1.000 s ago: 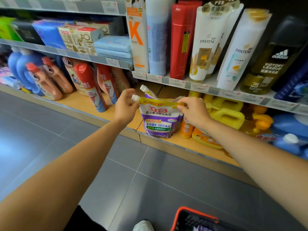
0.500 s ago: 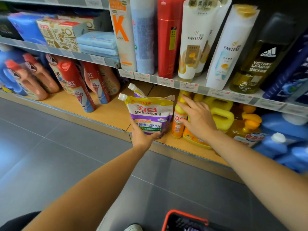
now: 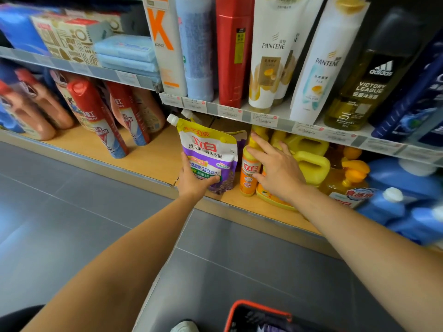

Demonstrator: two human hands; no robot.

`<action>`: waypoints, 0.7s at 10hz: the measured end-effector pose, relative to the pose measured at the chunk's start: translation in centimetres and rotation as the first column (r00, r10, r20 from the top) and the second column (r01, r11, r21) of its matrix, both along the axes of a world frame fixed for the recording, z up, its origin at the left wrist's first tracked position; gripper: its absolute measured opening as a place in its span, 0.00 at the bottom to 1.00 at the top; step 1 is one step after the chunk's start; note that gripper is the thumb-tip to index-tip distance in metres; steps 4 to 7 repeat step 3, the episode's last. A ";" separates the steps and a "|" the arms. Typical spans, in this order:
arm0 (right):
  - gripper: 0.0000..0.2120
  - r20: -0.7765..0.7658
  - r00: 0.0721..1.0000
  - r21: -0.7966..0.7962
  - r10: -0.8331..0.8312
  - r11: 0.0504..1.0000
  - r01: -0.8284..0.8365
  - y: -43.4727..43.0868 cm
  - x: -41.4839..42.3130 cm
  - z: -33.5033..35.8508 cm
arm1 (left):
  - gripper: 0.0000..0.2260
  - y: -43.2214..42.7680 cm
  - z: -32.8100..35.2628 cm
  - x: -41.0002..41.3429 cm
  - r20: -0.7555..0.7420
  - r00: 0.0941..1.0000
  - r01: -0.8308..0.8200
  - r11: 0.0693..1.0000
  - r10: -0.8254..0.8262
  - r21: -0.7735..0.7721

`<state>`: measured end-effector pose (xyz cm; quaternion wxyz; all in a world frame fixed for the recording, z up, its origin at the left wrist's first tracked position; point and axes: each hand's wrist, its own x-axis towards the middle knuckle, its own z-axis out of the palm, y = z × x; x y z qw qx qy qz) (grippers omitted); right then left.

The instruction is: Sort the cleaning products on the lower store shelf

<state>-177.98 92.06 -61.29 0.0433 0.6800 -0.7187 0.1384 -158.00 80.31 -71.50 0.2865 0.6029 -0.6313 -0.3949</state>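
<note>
A purple and yellow laundry refill pouch (image 3: 208, 149) stands upright on the wooden lower shelf (image 3: 153, 159). My left hand (image 3: 194, 180) grips its lower left part, thumb across the front. A second pouch (image 3: 239, 140) leans behind it, mostly hidden. My right hand (image 3: 275, 166) rests with spread, fairly straight fingers on a small orange bottle (image 3: 249, 173) and the yellow jugs (image 3: 311, 161) beside it.
Red-capped spray cans (image 3: 96, 116) and pinkish jugs (image 3: 40, 111) stand on the shelf to the left, blue jugs (image 3: 402, 192) to the right. The upper shelf (image 3: 263, 116) carries shampoo bottles overhead. A red-rimmed basket (image 3: 259, 315) sits on the grey floor by my shoe.
Both hands left the pouch's top edge. My left hand dropped to grip the pouch low down; my right hand moved right onto the orange bottle and yellow jugs.
</note>
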 end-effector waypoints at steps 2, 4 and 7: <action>0.37 0.164 0.986 0.180 0.033 0.982 -0.063 -0.2 -0.9 2.8 | 0.45 1.9 0.6 -0.1 0.061 0.997 -0.052 0.996 0.048 0.076; 0.37 0.281 0.958 0.166 0.051 0.981 -0.101 0.3 -2.0 4.2 | 0.28 3.4 1.5 -0.6 0.173 0.984 0.032 0.993 -0.051 0.115; 0.37 0.281 0.958 0.166 0.051 0.981 -0.101 0.3 -2.0 4.2 | 0.28 3.4 1.5 -0.6 0.173 0.984 0.032 0.993 -0.051 0.115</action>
